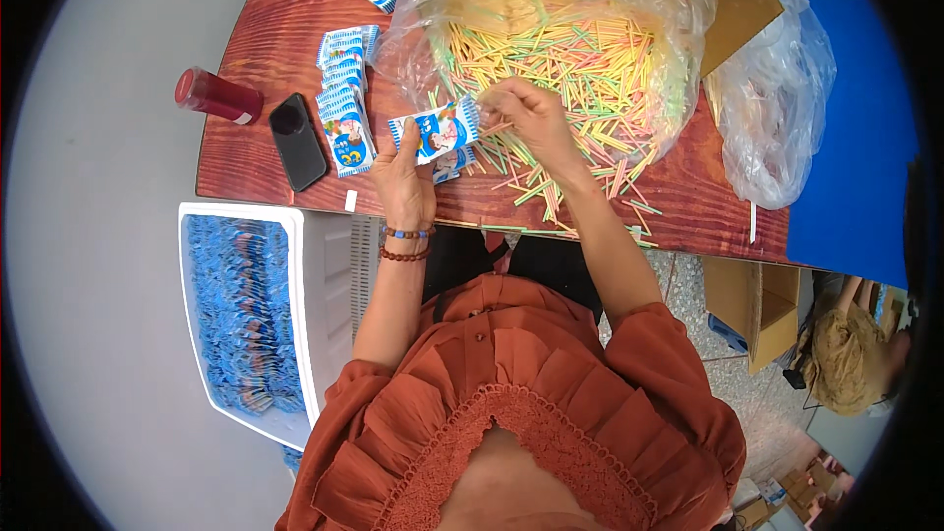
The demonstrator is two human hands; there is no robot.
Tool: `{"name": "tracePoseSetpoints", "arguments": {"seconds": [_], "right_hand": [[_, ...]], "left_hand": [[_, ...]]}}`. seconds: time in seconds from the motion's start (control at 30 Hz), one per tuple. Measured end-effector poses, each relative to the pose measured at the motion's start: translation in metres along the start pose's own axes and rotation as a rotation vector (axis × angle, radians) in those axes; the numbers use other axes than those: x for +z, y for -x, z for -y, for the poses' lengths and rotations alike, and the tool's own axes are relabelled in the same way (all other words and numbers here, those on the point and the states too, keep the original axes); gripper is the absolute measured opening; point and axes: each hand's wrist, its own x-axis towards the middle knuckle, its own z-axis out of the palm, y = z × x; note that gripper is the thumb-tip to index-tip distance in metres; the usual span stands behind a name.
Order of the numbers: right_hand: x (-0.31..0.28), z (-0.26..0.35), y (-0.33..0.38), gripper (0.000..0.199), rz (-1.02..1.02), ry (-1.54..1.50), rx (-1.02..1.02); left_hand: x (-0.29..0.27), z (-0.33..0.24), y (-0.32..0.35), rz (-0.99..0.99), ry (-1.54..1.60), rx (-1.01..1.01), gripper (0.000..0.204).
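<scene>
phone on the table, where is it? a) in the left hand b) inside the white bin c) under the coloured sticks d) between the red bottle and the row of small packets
d: the black phone lies flat on the wooden table, with the red bottle on its left and the row of small packets on its right.

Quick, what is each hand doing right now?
Left hand: closed on a small blue-and-white packet, held up over the table.
Right hand: fingers pinched on thin coloured sticks at the packet's open end.
</scene>
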Motion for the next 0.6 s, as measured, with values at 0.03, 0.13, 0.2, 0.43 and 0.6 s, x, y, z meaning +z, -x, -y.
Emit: {"name": "tracePoseSetpoints", "arguments": {"seconds": [0.03,0.13,0.2,0.43,0.6], "right_hand": [[-0.004,0.005,0.003,0.011,0.030,-0.041,0.016],[-0.003,0.025,0.010,0.013,0.088,0.181,-0.121],[-0.001,0.027,0.011,0.017,0.125,0.441,-0.272],[-0.009,0.017,0.010,0.012,0.248,0.685,-0.450],[-0.034,0.020,0.008,0.012,0.326,0.534,-0.357]], "left_hand": [[-0.002,0.000,0.000,-0.001,0.001,0.002,0.015],[0.002,0.000,0.003,0.065,0.011,-0.071,0.017],[0.003,0.004,0.005,0.040,-0.021,-0.080,0.021],[0.005,0.018,0.002,0.104,-0.033,-0.043,0.021],[0.010,0.020,0.010,0.058,-0.083,-0.046,0.020]]}}
